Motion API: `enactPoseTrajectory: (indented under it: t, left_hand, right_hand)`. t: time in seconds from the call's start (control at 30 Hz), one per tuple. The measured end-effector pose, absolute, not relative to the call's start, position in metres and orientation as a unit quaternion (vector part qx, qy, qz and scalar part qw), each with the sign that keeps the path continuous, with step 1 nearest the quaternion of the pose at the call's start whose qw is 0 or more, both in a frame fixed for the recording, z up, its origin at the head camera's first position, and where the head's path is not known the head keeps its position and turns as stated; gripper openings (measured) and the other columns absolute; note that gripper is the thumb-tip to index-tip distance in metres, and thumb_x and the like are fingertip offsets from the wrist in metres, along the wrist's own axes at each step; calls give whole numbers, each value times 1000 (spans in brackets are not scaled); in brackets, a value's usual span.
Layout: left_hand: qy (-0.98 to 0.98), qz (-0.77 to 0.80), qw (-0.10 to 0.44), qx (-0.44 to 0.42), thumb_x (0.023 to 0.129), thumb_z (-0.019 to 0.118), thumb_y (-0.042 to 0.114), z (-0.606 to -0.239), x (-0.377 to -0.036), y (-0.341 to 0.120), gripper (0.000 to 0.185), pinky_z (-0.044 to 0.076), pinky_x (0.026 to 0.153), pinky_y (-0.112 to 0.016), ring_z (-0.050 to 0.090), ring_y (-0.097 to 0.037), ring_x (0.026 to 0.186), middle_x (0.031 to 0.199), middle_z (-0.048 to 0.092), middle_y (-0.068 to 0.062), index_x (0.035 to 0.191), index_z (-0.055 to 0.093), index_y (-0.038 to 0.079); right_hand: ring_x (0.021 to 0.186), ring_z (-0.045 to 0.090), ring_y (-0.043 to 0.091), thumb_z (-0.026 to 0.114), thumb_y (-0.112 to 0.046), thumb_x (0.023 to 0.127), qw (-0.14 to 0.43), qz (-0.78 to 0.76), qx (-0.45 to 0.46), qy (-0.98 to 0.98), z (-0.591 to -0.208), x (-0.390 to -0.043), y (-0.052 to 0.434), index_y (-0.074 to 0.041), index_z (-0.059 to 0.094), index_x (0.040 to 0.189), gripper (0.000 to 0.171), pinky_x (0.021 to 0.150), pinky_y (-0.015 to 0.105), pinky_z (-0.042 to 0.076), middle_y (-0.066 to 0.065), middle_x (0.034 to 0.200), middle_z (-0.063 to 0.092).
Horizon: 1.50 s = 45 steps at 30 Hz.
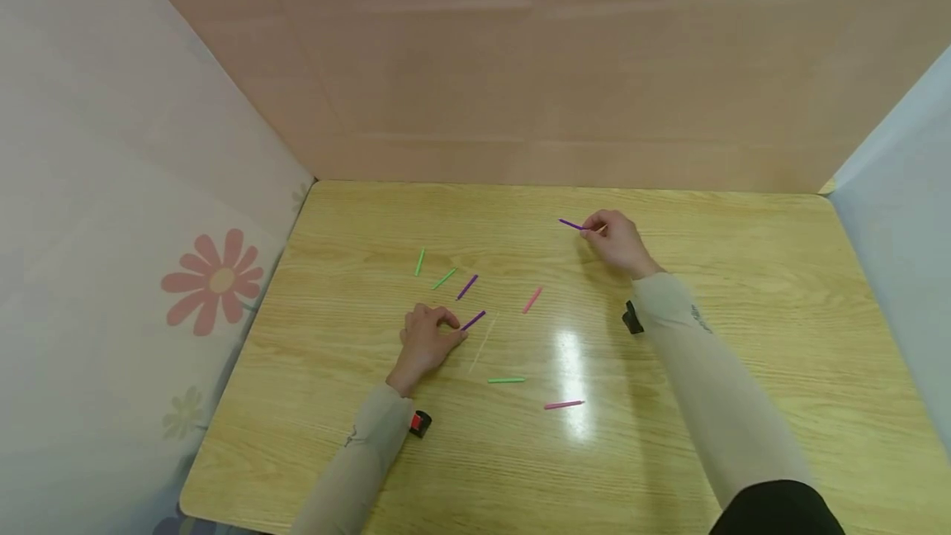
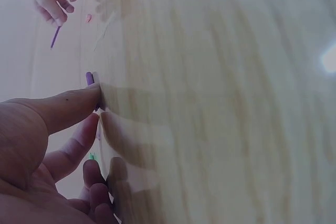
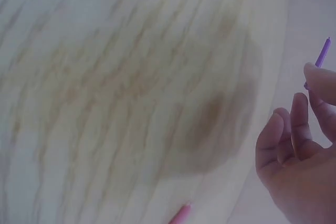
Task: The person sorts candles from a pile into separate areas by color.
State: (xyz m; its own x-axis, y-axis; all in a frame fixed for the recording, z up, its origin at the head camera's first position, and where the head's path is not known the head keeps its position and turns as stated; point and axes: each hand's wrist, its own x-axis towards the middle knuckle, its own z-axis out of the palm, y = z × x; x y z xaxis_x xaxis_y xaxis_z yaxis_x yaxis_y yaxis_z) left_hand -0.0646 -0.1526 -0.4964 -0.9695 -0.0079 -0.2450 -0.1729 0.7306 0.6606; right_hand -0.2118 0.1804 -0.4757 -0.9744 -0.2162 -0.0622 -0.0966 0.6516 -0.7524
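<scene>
My left hand (image 1: 427, 341) is low at the tabletop, pinching one end of a slim purple candle (image 1: 473, 320) between thumb and forefinger. In the left wrist view that candle (image 2: 90, 78) stands out past the fingertips. Farther back and to the right, my right hand (image 1: 615, 242) holds another purple candle (image 1: 570, 224) by its end, above the table and pointing left. The right wrist view shows this candle's narrow tip (image 3: 328, 40), with the other fingers loosely bent. A third purple candle (image 1: 466, 286) lies just beyond the left hand.
Several green candles, one of them (image 1: 506, 381) near the front, lie on the wooden table (image 1: 743, 337). Two pink candles (image 1: 532, 300) lie between the hands and nearer the front. A thin pale yellow piece (image 1: 484, 343) lies beside the left hand. A tan backdrop (image 1: 520, 64) rises behind.
</scene>
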Motion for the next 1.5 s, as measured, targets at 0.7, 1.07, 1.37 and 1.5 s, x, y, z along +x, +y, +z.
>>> enactPoseTrajectory:
  t: [0.7,1.07,1.37,1.5]
  left_hand:
    - [922,367,116,-44,84,73,29,-499,-65,-154,14,24,79,-42,36,-28,97,97,46,-6,85,65,18]
    - [921,370,113,-44,84,73,28,-501,-65,-154,14,24,80,-44,36,-28,97,97,45,-6,85,64,17]
    - [921,372,107,-44,84,74,27,-501,-64,-154,14,23,79,-43,36,-27,96,96,45,-6,86,64,16]
    - [922,370,107,-46,84,74,27,-501,-65,-154,14,23,79,-43,36,-27,96,96,45,-6,86,64,16]
  right_hand:
    - [101,49,34,57,-11,95,100,-383,-79,915,-489,-217,163,5,63,106,20,92,49,39,22,105,58]
    - [103,50,34,59,-10,94,96,-373,-76,920,-494,-219,161,3,66,103,17,96,51,37,21,102,61]
    - [101,49,34,59,-12,94,94,-357,-68,927,-496,-222,160,2,66,102,18,94,50,37,19,101,62]
    - [99,53,34,59,-12,94,91,-355,-66,928,-497,-224,159,1,67,103,18,92,49,40,19,100,63]
